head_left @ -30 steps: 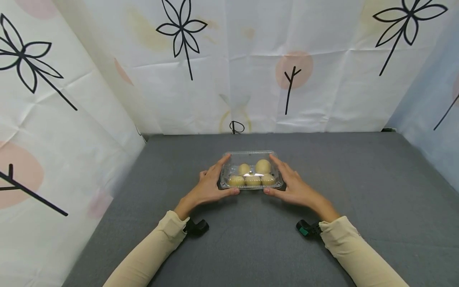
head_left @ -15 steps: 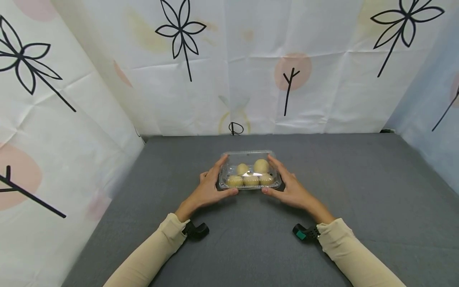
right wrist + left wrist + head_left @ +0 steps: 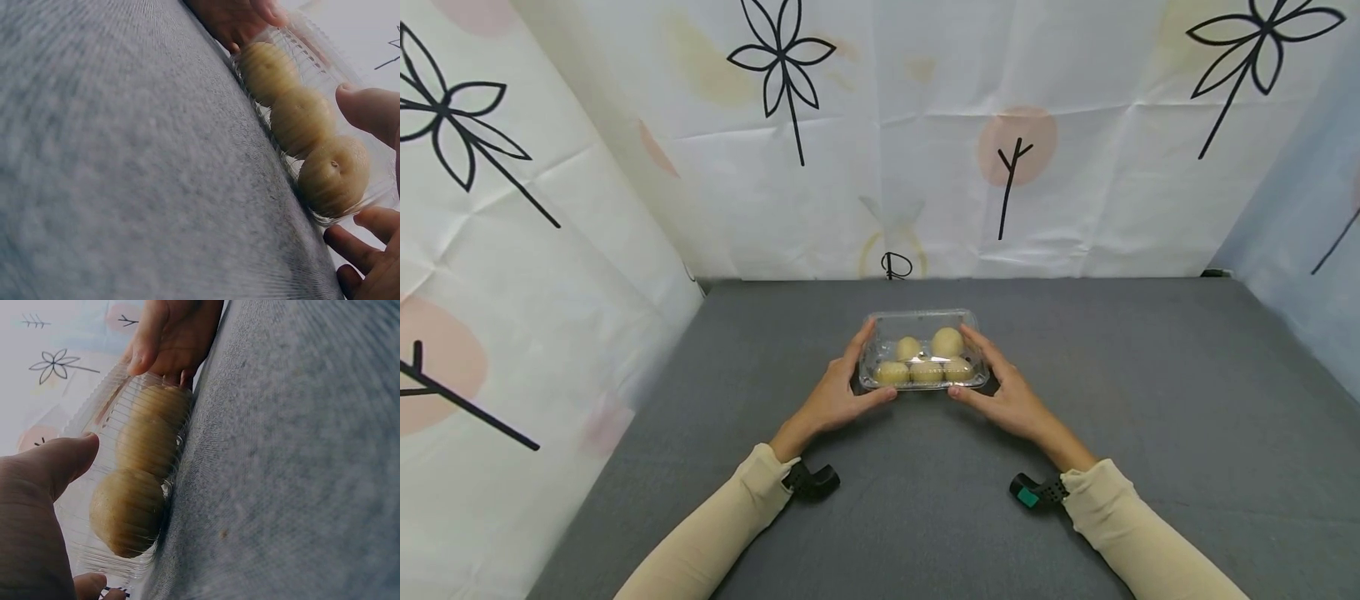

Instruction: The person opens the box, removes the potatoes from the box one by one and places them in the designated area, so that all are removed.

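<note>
A clear plastic clamshell box point(image 3: 923, 323) sits at the far middle of the grey table, its lid down. Inside are several round, pale yellow fruits point(image 3: 947, 342), each roughly ball-shaped. My left hand point(image 3: 835, 396) grips the left end of the box, thumb along the near edge and index finger up at the far corner. Mirroring it, my right hand point(image 3: 1009, 402) holds the right end. In the left wrist view, three fruits point(image 3: 128, 512) show in a row through the ribbed wall. The right wrist view shows a small dimple in the nearest fruit point(image 3: 334, 175).
The grey cloth-covered table point(image 3: 1150, 400) spreads around the box. White fabric point(image 3: 925, 192) printed with flowers and twigs hangs behind it and along both sides. A black wrist strap with a camera point(image 3: 812, 482) sits on the left wrist, another camera point(image 3: 1030, 492) on the right.
The right wrist has shifted slightly left and nearer. Both hands keep their hold at the ends of the box, which has barely moved; the head view has tilted a little.
</note>
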The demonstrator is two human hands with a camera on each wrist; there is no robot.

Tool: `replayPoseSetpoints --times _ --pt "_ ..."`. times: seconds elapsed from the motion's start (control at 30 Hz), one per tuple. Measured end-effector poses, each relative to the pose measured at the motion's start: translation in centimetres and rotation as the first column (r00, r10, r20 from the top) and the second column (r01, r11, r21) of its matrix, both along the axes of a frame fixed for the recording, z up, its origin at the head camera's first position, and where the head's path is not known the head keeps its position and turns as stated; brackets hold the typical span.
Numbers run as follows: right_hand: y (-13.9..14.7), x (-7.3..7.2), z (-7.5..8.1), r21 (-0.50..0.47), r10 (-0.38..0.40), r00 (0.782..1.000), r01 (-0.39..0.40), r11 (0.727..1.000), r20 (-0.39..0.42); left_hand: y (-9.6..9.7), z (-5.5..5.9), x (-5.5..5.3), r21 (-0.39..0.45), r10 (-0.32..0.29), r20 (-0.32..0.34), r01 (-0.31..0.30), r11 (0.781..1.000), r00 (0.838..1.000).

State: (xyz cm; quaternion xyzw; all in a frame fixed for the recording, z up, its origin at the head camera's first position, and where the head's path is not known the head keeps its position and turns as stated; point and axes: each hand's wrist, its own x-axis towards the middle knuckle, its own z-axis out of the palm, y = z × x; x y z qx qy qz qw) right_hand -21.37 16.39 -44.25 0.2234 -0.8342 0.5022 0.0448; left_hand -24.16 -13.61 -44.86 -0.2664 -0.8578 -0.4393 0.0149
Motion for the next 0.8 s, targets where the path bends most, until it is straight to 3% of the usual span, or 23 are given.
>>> replayPoseSetpoints --times 0.23,0.8 --pt "0.01 0.19 0.00 -0.040 -0.016 1.000 0.017 0.999 0.014 0.15 0.06 -0.14 0.063 -0.020 0.004 0.020 0.998 1.000" --pt "-0.35 0.27 0.07 -0.083 -0.017 1.000 0.019 0.996 0.026 -0.07 -0.15 -0.27 0.086 -0.035 -0.035 0.038 0.996 0.999"
